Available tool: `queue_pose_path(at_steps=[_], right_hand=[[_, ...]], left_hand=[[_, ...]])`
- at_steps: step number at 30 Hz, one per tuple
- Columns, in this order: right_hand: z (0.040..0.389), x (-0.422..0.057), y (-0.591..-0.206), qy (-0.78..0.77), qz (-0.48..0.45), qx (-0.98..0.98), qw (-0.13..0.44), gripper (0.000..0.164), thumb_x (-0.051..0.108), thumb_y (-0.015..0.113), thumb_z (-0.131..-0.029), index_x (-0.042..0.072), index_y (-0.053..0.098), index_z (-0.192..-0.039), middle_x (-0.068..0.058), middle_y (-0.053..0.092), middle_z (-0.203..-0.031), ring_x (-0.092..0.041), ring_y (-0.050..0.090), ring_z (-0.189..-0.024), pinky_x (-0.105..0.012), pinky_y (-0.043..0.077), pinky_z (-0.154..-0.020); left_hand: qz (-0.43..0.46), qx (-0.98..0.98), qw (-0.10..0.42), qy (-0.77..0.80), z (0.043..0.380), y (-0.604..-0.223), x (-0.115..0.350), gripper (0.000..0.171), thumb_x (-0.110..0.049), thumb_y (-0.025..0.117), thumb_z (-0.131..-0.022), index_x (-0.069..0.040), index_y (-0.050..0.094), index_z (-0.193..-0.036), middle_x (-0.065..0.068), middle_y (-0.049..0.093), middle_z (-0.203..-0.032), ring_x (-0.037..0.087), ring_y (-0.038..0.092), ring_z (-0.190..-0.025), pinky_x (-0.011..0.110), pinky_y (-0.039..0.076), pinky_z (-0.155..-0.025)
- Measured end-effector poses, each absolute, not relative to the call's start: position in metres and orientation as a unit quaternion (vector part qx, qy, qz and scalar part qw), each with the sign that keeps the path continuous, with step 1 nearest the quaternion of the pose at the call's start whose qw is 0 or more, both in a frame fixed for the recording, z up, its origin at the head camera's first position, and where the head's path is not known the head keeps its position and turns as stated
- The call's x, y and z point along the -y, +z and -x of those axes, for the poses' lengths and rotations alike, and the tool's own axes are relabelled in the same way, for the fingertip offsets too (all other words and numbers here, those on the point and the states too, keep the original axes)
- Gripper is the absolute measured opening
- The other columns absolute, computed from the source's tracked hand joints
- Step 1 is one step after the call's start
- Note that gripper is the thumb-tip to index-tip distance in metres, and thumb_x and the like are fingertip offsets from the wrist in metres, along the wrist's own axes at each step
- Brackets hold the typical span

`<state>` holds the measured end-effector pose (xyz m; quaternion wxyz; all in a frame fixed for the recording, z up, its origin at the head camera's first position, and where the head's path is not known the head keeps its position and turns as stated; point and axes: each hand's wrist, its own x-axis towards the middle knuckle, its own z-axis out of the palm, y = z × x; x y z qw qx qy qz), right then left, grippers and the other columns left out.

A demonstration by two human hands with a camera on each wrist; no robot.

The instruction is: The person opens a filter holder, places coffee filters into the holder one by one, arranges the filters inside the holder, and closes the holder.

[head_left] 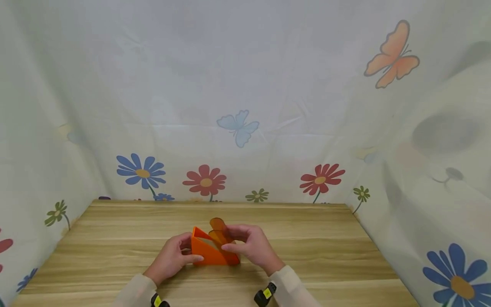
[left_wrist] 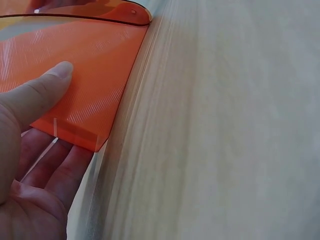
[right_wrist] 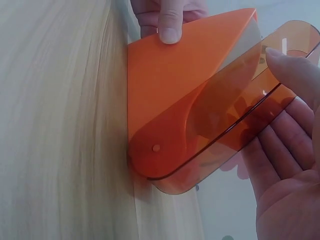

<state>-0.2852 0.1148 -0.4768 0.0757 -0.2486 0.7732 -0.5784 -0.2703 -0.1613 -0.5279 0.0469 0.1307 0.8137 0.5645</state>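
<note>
An orange plastic box (head_left: 207,254) with slanted sides stands on the wooden table. A see-through orange lid (right_wrist: 220,112) is joined to it by a small round pivot low at one end, and it is tilted up off the box's sloping top. My left hand (head_left: 170,258) grips the box's left end, its thumb flat on the near side and its fingers round the end, as the left wrist view shows. With thumb and fingers on opposite sides, my right hand (head_left: 254,246) pinches the free part of the lid. The inside of the box is mostly hidden.
The wood-grain table (head_left: 326,247) stretches out around the box. A pale curtain (head_left: 184,85) printed with flowers and butterflies hangs behind it and on both sides. Each wrist carries a black strap (head_left: 264,294) with a yellow mark.
</note>
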Motion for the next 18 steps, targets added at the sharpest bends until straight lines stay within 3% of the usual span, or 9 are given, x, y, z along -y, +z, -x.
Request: queue_pose_path(at_steps=[9,18], right_hand=[[0.283,-0.106,-0.475,-0.577,0.241,-0.777,0.076,0.044,0.024,0.085,-0.086,0.02,0.072,-0.128,-0.002,0.073,-0.128,-0.021,0.07,-0.117,-0.046,0.052,-0.108],[0.285,-0.097,-0.478,-0.571,0.244,-0.78,0.077,0.045,0.027,0.085,-0.086,0.022,0.072,-0.128,0.001,0.073,-0.128,-0.017,0.07,-0.116,-0.037,0.055,-0.105]], left_hand=[[-0.135,-0.815,0.045,0.562,0.27,-0.526,0.162,0.057,-0.042,0.086,-0.08,-0.015,0.066,-0.126,0.005,0.074,-0.121,0.022,0.071,-0.107,0.029,0.061,-0.091],[-0.133,-0.815,0.043,0.562,0.269,-0.526,0.163,0.06,-0.043,0.087,-0.079,-0.015,0.066,-0.127,0.005,0.073,-0.123,0.022,0.071,-0.108,0.03,0.061,-0.091]])
